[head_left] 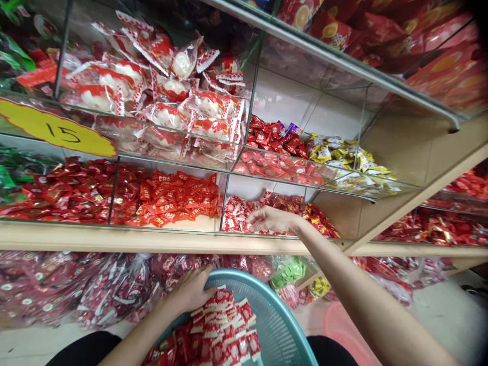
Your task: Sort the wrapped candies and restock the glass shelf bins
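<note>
My left hand grips the rim of a teal plastic basket, its thumb on the inner side. In the basket lie red-and-white wrapped candies in a pile, with darker red wrapped candies at the left. My right hand is reaching into a low shelf compartment, palm down with the fingers stretched and slightly bent. Its fingertips rest on or just over small red-and-white wrapped candies; no candy shows clearly in the fingers.
Clear dividers split the shelf into bins of red candies, yellow-wrapped candies and larger clear-wrapped sweets. A wooden shelf edge runs along the front. Below stand bagged candies and a pink tub. A yellow tag reads 15.
</note>
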### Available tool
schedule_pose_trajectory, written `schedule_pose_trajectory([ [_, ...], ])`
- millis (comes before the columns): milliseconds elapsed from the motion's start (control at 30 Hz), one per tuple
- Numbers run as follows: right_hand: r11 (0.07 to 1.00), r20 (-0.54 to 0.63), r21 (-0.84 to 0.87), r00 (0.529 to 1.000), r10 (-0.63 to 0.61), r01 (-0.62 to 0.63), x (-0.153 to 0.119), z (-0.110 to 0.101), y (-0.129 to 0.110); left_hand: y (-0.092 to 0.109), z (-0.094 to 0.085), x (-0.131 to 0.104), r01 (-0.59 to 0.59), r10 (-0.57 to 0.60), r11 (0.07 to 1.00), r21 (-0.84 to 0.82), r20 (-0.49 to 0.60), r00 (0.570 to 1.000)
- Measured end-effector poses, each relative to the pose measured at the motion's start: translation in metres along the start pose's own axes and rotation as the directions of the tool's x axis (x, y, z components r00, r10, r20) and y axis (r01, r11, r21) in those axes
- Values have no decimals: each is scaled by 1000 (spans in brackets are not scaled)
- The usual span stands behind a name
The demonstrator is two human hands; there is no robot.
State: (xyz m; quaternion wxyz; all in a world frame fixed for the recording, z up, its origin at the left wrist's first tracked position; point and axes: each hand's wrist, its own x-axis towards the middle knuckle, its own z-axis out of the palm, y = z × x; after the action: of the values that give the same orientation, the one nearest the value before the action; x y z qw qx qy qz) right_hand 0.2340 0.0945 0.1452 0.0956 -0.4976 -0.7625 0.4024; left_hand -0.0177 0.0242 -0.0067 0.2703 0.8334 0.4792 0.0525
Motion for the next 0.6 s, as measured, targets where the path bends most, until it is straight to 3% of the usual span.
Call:
schedule_pose_trajectory([
  [600, 997, -35, 60, 998, 49, -47, -2, -5, 1, 2, -3, -2, -8, 8, 1000, -6, -10, 1000],
])
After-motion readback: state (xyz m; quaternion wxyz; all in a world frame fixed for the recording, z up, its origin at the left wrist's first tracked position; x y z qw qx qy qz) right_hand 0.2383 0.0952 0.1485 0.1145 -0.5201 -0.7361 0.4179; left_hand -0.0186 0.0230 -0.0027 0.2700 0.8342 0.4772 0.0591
